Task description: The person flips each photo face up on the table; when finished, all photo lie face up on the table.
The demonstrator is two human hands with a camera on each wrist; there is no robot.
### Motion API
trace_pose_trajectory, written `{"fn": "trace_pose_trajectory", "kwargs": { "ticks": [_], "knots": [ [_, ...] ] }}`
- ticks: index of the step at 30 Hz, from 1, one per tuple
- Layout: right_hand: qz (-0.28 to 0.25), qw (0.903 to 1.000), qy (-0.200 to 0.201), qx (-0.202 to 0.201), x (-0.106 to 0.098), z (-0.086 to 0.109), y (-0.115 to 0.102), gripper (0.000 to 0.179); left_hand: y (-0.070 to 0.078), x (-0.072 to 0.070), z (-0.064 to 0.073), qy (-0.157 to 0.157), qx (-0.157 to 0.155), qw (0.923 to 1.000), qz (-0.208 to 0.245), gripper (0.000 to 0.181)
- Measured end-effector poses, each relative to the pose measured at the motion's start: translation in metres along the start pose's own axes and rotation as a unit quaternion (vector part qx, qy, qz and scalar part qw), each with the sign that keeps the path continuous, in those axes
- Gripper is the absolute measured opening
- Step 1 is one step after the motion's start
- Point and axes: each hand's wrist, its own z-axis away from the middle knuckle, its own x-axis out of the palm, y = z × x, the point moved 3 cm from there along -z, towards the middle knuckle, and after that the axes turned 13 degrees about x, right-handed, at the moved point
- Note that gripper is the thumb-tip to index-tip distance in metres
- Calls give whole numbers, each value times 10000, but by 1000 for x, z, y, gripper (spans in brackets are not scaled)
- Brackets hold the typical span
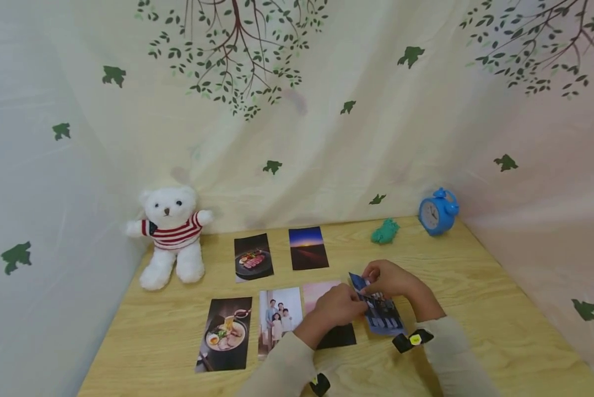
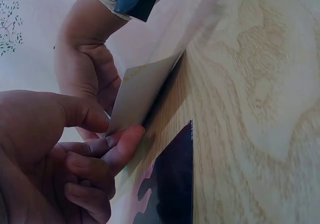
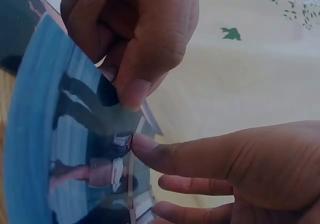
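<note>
Both hands hold one photo print (image 1: 383,318) of a group of people on a blue ground, lifted and bent off the table. My left hand (image 1: 338,306) pinches its left edge between thumb and fingers. At the upper part of the print my right hand (image 1: 395,280) grips with the thumb on the picture side, fingers behind. The left wrist view shows the print's pale back (image 2: 142,87) curving upward, its far end low near the wood. Partly under the left hand lies a pink and black photo (image 1: 339,336).
Other photos lie flat: a ramen bowl (image 1: 225,335), a family (image 1: 279,314), a meat dish (image 1: 253,258) and a sunset (image 1: 309,248). A white teddy bear (image 1: 172,237) sits back left. Back right are a green lump (image 1: 385,231) and a blue alarm clock (image 1: 438,212), before a curtain (image 1: 317,143).
</note>
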Motion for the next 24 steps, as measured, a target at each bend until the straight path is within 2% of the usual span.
{"fn": "trace_pose_trajectory", "kwargs": {
  "ticks": [3,4,8,15,18,22,24],
  "knots": [
    [152,9998,118,110,-2,-3,4,39,1,0,0,-107,-26,9999,-4,48],
    [233,9994,187,153,-3,-3,6,41,5,-2,1,-181,-81,9997,120,48],
    [469,9972,471,334,-6,-2,9,45,5,-1,0,-264,95,9995,140,45],
    [759,9947,638,284,1,0,1,43,10,-6,6,-401,3,9991,104,46],
    [773,9942,715,237,0,2,0,40,12,-9,8,-385,234,9990,-48,46],
    [583,9944,876,114,-6,5,1,34,14,-19,17,-223,763,9967,-167,25],
    [484,9941,972,-13,-10,6,0,32,14,-29,22,-70,1035,9939,-364,21]
  ]
}}
